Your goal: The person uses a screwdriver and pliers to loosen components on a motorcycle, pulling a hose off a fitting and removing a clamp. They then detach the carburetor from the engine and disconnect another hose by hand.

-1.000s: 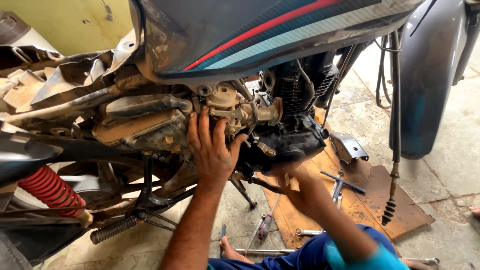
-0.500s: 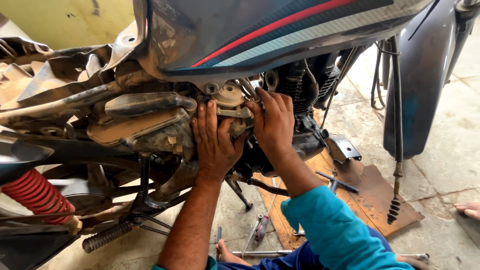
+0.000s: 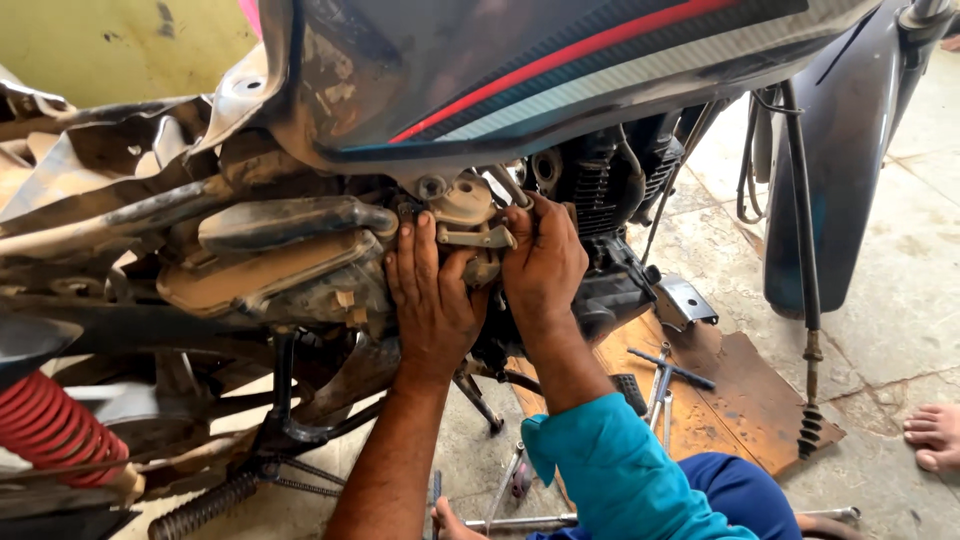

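Concrete floor [image 3: 900, 330] spreads at lower right; mid-frame, our left hand [image 3: 432, 300] presses flat and our right hand [image 3: 545, 262] grips the motorcycle's carburetor [image 3: 470, 215].

left hand [image 3: 432, 300] pressing on carburetor [image 3: 468, 228], fingers up | right hand [image 3: 545, 262] gripping its right side | both working under fuel tank [image 3: 560, 60] | red spring [image 3: 50, 430] showing lower left | tools [image 3: 662, 378] lying on board [image 3: 740, 400] | bare foot [image 3: 935, 435] resting at right

Bare left forearm [image 3: 395, 450]; teal sleeve [image 3: 620, 480] on the right arm; blue trousers [image 3: 740, 495] below
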